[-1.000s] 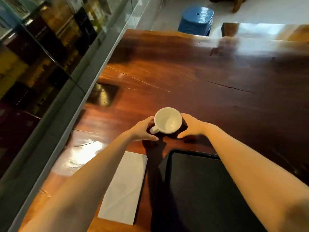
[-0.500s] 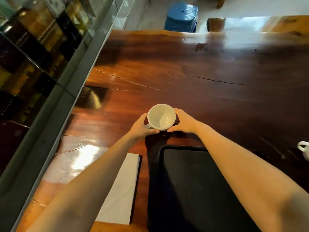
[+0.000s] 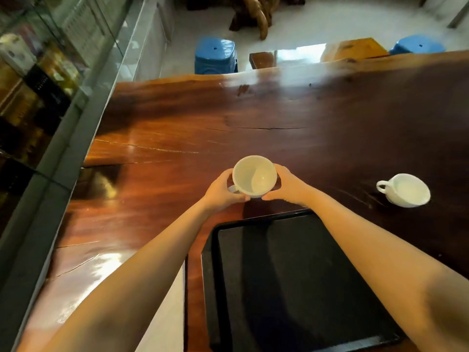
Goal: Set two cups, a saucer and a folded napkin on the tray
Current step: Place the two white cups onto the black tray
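A white cup (image 3: 253,177) is held between both hands just beyond the far edge of the black tray (image 3: 299,283), above the wooden table. My left hand (image 3: 220,193) wraps its handle side and my right hand (image 3: 286,185) cups the other side. A second white cup (image 3: 407,190) stands on the table to the right, handle pointing left. The white napkin (image 3: 165,323) lies left of the tray, mostly hidden under my left forearm. No saucer is in view.
The dark wooden table (image 3: 279,118) stretches ahead. A glass cabinet (image 3: 50,85) runs along the left side. Two blue stools (image 3: 215,57) and a wooden bench (image 3: 355,48) stand past the far edge.
The cup has risen slightly between both hands. The view has tilted up and right, bringing the second cup fully into sight.
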The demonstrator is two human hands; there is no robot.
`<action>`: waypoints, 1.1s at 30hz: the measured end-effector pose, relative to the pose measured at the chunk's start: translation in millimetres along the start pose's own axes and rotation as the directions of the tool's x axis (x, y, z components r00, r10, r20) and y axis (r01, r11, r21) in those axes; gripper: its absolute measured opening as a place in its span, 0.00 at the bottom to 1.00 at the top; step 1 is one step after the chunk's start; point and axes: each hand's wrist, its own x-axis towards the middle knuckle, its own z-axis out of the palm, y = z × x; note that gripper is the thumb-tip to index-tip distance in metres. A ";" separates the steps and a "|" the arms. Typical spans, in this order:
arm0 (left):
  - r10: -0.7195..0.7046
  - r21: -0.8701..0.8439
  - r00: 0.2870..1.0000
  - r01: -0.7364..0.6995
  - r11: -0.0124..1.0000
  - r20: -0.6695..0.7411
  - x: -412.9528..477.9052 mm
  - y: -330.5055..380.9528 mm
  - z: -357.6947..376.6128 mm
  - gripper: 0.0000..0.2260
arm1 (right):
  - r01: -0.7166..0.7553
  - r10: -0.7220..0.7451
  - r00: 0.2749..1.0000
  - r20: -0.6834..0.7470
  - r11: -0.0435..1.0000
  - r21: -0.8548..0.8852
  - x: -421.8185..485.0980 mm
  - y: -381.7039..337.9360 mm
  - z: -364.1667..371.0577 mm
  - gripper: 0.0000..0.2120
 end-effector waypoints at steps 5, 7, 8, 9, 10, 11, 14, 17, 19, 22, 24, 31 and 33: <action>0.045 -0.001 0.998 -0.045 0.999 0.051 -7.8 24.3 34.2 0.34 | -0.068 0.070 0.993 -0.097 0.997 0.020 -39.8 18.0 -16.8 0.38; 0.051 -0.002 0.996 -0.051 0.999 0.072 -12.5 29.5 49.7 0.33 | -0.097 0.101 0.988 -0.115 0.995 0.039 -54.6 29.0 -21.9 0.40; 0.051 -0.002 0.995 -0.051 0.999 0.082 -14.8 30.4 57.7 0.33 | -0.109 0.114 0.987 -0.115 0.993 0.055 -61.6 35.0 -23.9 0.40; 0.047 -0.006 0.995 -0.047 0.999 0.090 -17.4 30.5 66.0 0.33 | -0.121 0.128 0.985 -0.112 0.990 0.070 -68.3 42.0 -25.5 0.41; 0.039 -0.014 0.994 -0.038 0.999 0.098 -19.9 29.3 74.8 0.33 | -0.132 0.141 0.984 -0.111 0.988 0.081 -74.4 49.1 -26.5 0.41; 0.029 -0.019 0.994 -0.027 0.999 0.103 -22.9 27.2 84.0 0.34 | -0.147 0.157 0.982 -0.105 0.985 0.090 -80.5 56.3 -26.8 0.41; 0.012 -0.018 0.994 -0.010 1.000 0.111 -32.0 19.4 113.2 0.33 | -0.184 0.195 0.978 -0.076 0.974 0.128 -99.1 78.0 -26.3 0.42; -0.006 -0.013 0.994 0.008 1.000 0.110 -39.1 16.5 139.6 0.33 | -0.198 0.207 0.977 -0.047 0.967 0.159 -114.1 99.8 -27.5 0.41; -0.035 -0.022 0.994 0.038 0.999 0.100 -44.6 17.8 155.2 0.33 | -0.209 0.216 0.976 -0.025 0.965 0.160 -121.6 110.9 -31.5 0.42; -0.052 -0.027 0.995 0.054 0.998 0.088 -50.5 24.2 176.4 0.33 | -0.224 0.227 0.974 -0.003 0.963 0.151 -131.4 128.2 -40.6 0.42; -0.052 -0.026 0.996 0.054 0.998 0.074 -51.3 29.1 187.9 0.33 | -0.227 0.227 0.974 0.021 0.961 0.156 -135.4 136.7 -48.7 0.42; -0.092 -0.009 0.995 0.093 0.996 0.044 -44.4 41.5 217.9 0.34 | -0.235 0.229 0.972 0.057 0.961 0.143 -139.0 153.0 -71.7 0.41; -0.096 -0.011 0.995 0.096 0.995 0.029 -41.2 41.0 221.8 0.34 | -0.228 0.223 0.974 0.047 0.964 0.136 -136.9 157.5 -74.5 0.42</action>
